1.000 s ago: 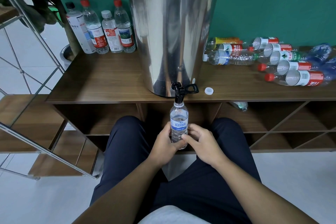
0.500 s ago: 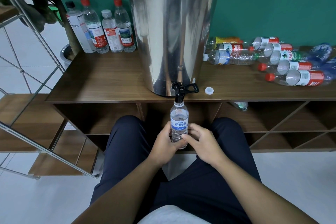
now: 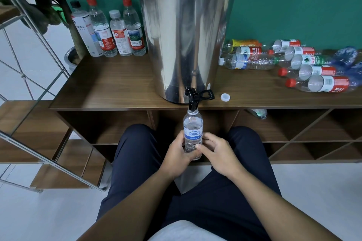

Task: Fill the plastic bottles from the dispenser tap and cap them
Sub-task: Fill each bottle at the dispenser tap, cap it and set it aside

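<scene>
The small clear plastic bottle with a blue label (image 3: 192, 133) stands upright under the black dispenser tap (image 3: 193, 100), gripped low by the left hand (image 3: 176, 152) and right hand (image 3: 217, 152). Thin-walled and growing heavier, it probably dents if squeezed; grasping at the label seems safest. Its white cap (image 3: 225, 97) lies just right of the tap.

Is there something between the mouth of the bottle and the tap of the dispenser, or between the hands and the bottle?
Nothing visible. The bottle stands upright with its mouth directly under the black tap. The left hand and the right hand both hold its lower part. Its white cap lies aside on the shelf top.
</scene>
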The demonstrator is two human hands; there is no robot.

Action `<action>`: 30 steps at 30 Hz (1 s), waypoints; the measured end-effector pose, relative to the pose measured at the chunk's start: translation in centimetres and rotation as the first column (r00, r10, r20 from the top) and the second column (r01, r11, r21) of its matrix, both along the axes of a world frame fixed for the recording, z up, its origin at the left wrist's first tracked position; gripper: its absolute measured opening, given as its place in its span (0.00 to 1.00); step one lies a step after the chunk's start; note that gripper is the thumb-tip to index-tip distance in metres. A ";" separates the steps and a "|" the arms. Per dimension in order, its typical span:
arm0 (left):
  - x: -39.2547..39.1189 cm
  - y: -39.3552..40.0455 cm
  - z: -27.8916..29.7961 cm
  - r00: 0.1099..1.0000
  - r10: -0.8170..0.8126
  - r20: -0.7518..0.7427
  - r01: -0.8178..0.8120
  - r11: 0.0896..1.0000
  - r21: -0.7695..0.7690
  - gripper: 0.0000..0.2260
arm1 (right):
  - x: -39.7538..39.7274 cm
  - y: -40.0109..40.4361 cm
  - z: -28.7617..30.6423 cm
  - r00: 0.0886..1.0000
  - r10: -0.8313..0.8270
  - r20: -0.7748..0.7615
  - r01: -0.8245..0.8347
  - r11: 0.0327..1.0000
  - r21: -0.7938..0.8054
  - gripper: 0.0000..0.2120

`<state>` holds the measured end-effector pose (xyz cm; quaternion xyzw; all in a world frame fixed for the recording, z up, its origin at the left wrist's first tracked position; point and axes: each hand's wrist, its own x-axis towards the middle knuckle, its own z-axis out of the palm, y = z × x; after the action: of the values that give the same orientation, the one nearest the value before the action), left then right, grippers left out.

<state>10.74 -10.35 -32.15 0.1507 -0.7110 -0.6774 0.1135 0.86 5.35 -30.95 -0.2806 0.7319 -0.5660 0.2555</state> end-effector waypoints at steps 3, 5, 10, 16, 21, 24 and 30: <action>0.0 0.0 0.0 1.000 0.002 -0.002 -0.002 1.000 0.006 0.26 | 0.0 0.0 0.0 1.000 -0.001 -0.001 0.001 1.000 -0.004 0.17; 0.0 0.1 0.1 1.000 0.003 -0.002 -0.003 1.000 0.013 0.26 | 0.0 0.0 -0.1 1.000 -0.003 -0.003 0.003 1.000 -0.005 0.17; 0.1 0.2 0.2 1.000 0.001 -0.002 -0.001 1.000 0.025 0.27 | 0.0 0.0 0.0 1.000 -0.007 -0.007 0.007 1.000 0.000 0.18; 0.1 0.2 0.3 1.000 0.001 -0.004 -0.001 1.000 0.017 0.25 | 0.1 0.0 0.1 1.000 -0.006 -0.011 0.006 1.000 0.005 0.17; 0.1 0.1 0.3 1.000 -0.006 -0.001 0.006 1.000 -0.014 0.26 | 0.2 0.0 0.3 1.000 -0.013 -0.005 0.013 1.000 -0.010 0.16; 0.1 0.1 0.2 1.000 -0.008 0.007 0.008 1.000 -0.030 0.27 | 0.2 0.0 0.3 1.000 -0.010 -0.010 0.010 1.000 -0.011 0.16; 0.1 0.1 0.1 1.000 -0.011 0.008 0.012 0.999 -0.035 0.27 | 0.3 0.0 0.3 1.000 -0.019 -0.008 0.019 1.000 -0.018 0.14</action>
<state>10.80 -10.25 -32.01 0.1474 -0.7239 -0.6650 0.1094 1.16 5.40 -30.64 -0.2781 0.7306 -0.5736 0.2447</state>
